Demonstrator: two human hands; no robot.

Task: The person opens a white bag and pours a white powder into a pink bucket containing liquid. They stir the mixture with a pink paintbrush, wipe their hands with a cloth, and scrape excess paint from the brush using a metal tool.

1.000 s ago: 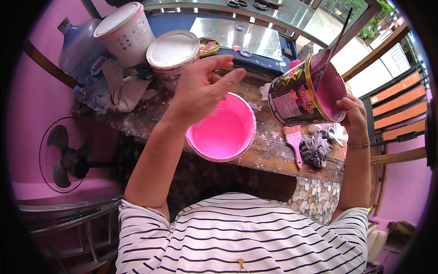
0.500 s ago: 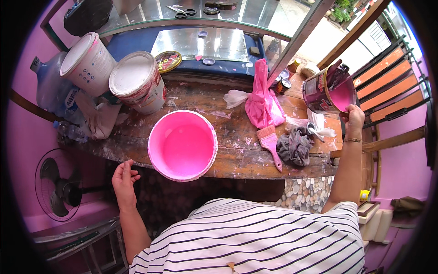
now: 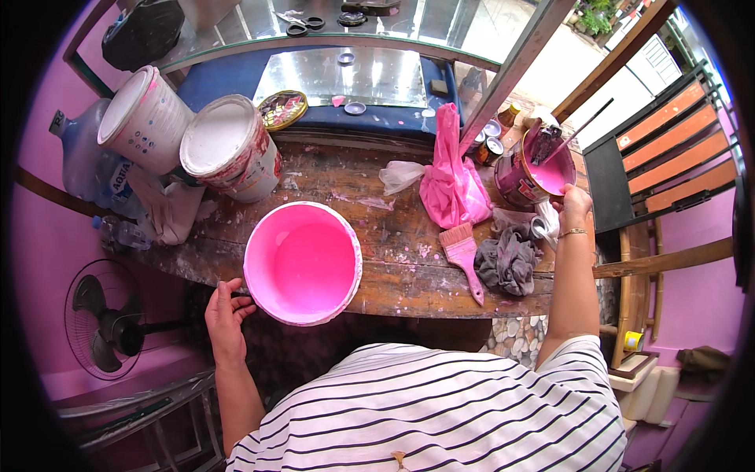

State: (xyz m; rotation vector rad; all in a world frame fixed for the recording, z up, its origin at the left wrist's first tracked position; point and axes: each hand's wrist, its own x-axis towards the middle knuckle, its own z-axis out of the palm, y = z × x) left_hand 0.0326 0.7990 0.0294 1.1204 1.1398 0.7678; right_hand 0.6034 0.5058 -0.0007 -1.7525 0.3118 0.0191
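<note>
A white bucket (image 3: 355, 271) with bright pink paint inside stands at the table's front edge. Just left of it is my left hand (image 3: 226, 324), fingers apart and loosely bent, the tips beside the bucket's wall; whether they touch it I cannot tell. At the right, my right hand (image 3: 575, 206) grips the rim of a dark paint can (image 3: 519, 179) holding pink paint, a stick and dark, paint-smeared material. The can tilts slightly. Near it lie a pink-coated paintbrush (image 3: 464, 259), a crumpled grey rag (image 3: 507, 263) and a knotted pink plastic bag (image 3: 452, 189).
Two lidded white pails (image 3: 145, 122) and a large blue water bottle (image 3: 82, 153) crowd the back left of the wooden table (image 3: 377, 291). Small cans (image 3: 489, 149) stand behind the pink bag. A fan (image 3: 106, 318) is at lower left, a slatted bench (image 3: 664, 149) at right.
My right hand has brought the paint can left and lower onto the table area, more upright than before. My left hand has moved right and down, closer to the bucket.
</note>
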